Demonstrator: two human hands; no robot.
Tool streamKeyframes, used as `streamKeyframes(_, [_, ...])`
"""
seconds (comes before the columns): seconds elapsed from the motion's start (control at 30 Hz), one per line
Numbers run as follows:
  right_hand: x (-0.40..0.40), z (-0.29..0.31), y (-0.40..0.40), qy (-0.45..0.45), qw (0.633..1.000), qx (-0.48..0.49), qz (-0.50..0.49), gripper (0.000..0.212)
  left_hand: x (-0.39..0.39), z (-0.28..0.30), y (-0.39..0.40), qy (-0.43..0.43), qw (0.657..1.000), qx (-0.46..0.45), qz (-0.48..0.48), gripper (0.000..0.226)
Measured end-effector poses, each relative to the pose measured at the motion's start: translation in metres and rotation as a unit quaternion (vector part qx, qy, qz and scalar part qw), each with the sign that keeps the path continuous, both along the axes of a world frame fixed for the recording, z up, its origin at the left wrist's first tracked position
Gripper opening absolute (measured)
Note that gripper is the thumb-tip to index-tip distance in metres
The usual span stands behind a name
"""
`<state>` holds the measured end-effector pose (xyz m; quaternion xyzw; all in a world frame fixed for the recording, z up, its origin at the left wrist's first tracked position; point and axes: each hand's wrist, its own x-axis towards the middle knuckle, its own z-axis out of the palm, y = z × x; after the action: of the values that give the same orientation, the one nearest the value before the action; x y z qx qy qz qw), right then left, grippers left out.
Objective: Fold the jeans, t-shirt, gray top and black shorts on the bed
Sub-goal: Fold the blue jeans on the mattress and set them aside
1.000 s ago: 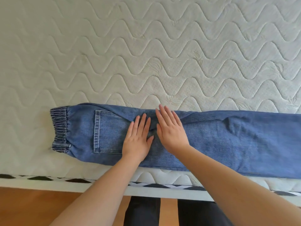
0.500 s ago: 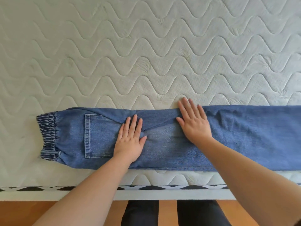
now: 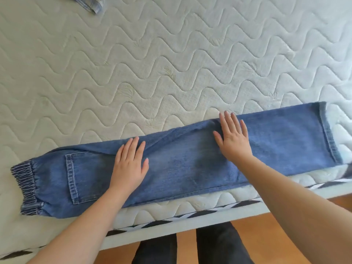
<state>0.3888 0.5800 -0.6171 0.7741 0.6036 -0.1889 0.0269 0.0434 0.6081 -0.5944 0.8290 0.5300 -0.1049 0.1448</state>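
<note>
The jeans [image 3: 190,164] lie along the near edge of the bed [image 3: 171,63], folded leg on leg, waistband toward the left edge and hems toward the right. The left hand [image 3: 129,164] and right hand [image 3: 233,138] both rest flat on the denim, fingers straight, holding nothing. The denim looks thick, fairly heavy and limp, likely to keep a crease once pressed. Judging by this, the hem end is the place to pinch for the next fold. A scrap of striped cloth [image 3: 89,4] lies at the far edge.

Blue jeans [image 3: 190,164] lying folded lengthwise along the mattress edge, flattened under both palms, elastic waistband left of the left hand [image 3: 129,164], hem right of the right hand [image 3: 233,139]
</note>
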Motion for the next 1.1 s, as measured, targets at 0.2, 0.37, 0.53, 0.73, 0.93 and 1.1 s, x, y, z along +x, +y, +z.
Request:
streamKeyframes(0.2, [0.065, 0.011, -0.029, 0.032, 0.993, 0.010, -0.109, 0.064, 0.087, 0.008, 0.022, -0.048, 0.995, -0.026, -0.086, 0.062])
streamKeyframes(0.37, [0.126, 0.014, -0.057, 0.036, 0.981, -0.005, -0.191, 0.066, 0.191, 0.002, 0.019, -0.077, 0.979, -0.028, -0.188, 0.057])
streamKeyframes(0.53, [0.179, 0.016, -0.075, 0.036, 0.961, -0.023, -0.274, 0.069, 0.287, -0.014, -0.001, -0.035, 0.959, -0.037, -0.279, 0.065])
streamKeyframes(0.73, [0.237, 0.009, -0.090, 0.030, 0.942, -0.057, -0.328, 0.077, 0.332, -0.043, -0.016, 0.069, 0.939, -0.027, -0.335, 0.093])
streamKeyframes(0.93, [0.265, -0.005, -0.085, 0.054, 0.913, -0.053, -0.402, 0.083, 0.330, -0.063, -0.015, 0.071, 0.940, -0.071, -0.325, 0.097])
streamKeyframes(1.1, [0.296, -0.002, -0.081, 0.098, 0.911, -0.005, -0.400, 0.057, 0.330, -0.067, -0.013, 0.066, 0.941, -0.097, -0.317, 0.095])
